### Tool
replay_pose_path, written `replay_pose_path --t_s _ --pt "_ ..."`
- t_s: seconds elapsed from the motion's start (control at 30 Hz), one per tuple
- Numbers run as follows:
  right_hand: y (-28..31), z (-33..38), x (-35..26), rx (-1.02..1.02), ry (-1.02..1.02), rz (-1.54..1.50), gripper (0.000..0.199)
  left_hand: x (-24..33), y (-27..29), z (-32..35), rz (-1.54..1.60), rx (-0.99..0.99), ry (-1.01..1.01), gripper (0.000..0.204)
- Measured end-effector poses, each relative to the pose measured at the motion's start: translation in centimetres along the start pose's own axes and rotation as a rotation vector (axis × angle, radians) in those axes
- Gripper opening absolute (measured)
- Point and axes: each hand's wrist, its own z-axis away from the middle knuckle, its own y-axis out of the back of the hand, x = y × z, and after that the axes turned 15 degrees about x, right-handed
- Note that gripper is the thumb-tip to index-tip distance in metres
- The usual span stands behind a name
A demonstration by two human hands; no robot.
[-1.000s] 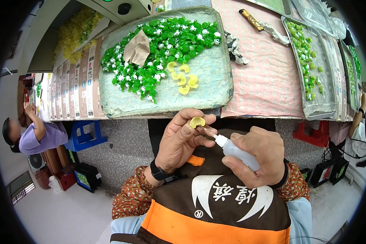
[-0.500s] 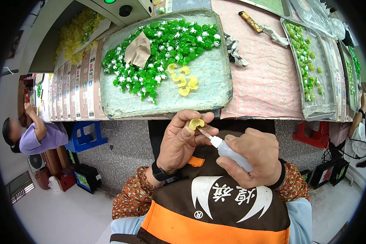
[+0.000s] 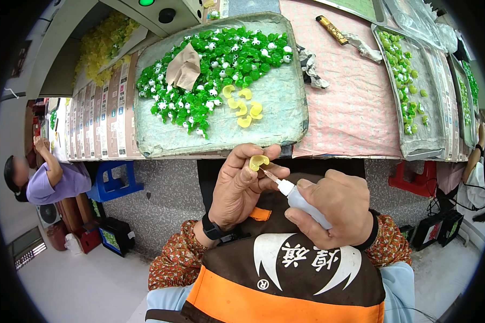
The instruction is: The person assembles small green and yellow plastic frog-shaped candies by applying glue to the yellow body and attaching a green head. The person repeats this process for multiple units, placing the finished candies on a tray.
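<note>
My left hand [image 3: 237,188] pinches a small curved yellow plastic piece [image 3: 257,162] between thumb and fingers, just off the table's near edge. In my right hand [image 3: 337,207] is a white squeeze bottle [image 3: 307,209] with a thin nozzle [image 3: 269,175], tilted up to the left. The nozzle's tip is at the lower edge of the yellow piece; whether it touches I cannot tell. Beyond my hands a lined tray [image 3: 167,141] bears a heap of green and white frog-like pieces [image 3: 237,51]. Several loose yellow pieces [image 3: 244,107] lie at its near side.
A brown paper scrap [image 3: 184,67] rests on the heap. Right of the tray are a crumpled rag [image 3: 313,70], a black and gold stick-like object [image 3: 332,29] and another tray [image 3: 434,129] of green pieces. A grey machine housing [image 3: 54,59] stands at left; a person in purple [image 3: 59,180] sits beyond.
The yellow piece has turned slightly in my left fingers and shifted a little. The bottle has moved slightly left with my right hand.
</note>
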Motion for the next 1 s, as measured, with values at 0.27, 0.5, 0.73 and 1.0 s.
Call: replay_pose_path --t_s 0.27,0.5,0.73,1.0 --pt "-0.5 0.6 0.3 0.030 0.020 0.020 0.041 -0.1 -0.1 -0.1 0.004 0.008 -0.005 0.037" --pt "-0.4 0.7 0.5 0.024 0.052 0.099 0.042 0.3 -0.8 0.1 -0.043 0.106 0.022 0.035" --pt "-0.4 0.6 0.4 0.021 0.120 0.201 0.038 0.5 -1.4 0.4 -0.158 0.191 -0.002 0.032" --pt "-0.4 0.6 0.3 0.012 0.114 0.191 0.036 0.9 -2.4 0.6 -0.195 0.240 -0.012 0.033"
